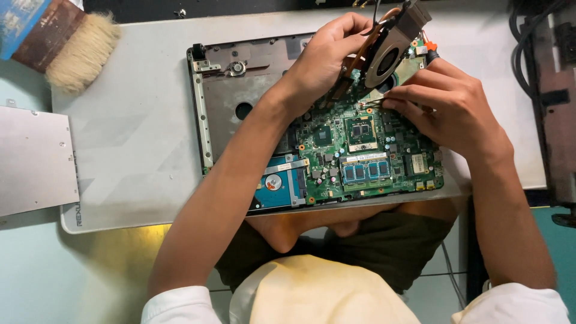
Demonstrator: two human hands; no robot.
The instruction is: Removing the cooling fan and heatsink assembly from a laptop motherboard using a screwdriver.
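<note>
An opened laptop base (222,114) lies on a grey work mat, its green motherboard (372,153) exposed. My left hand (321,60) grips the copper heat pipe of a cooling fan assembly (387,51) and holds it tilted up above the board's far edge. My right hand (450,105) rests just right of the fan, its fingertips pinching something small near the board where the fan sat; what it pinches is too small to tell. A silver hard drive (277,186) sits at the laptop's near left corner.
A wide bristle brush (72,45) lies at the far left of the grey mat (132,150). A flat silver optical drive (36,159) sits on the left. Black cables (525,42) and dark equipment stand at the right. My knees are below the table edge.
</note>
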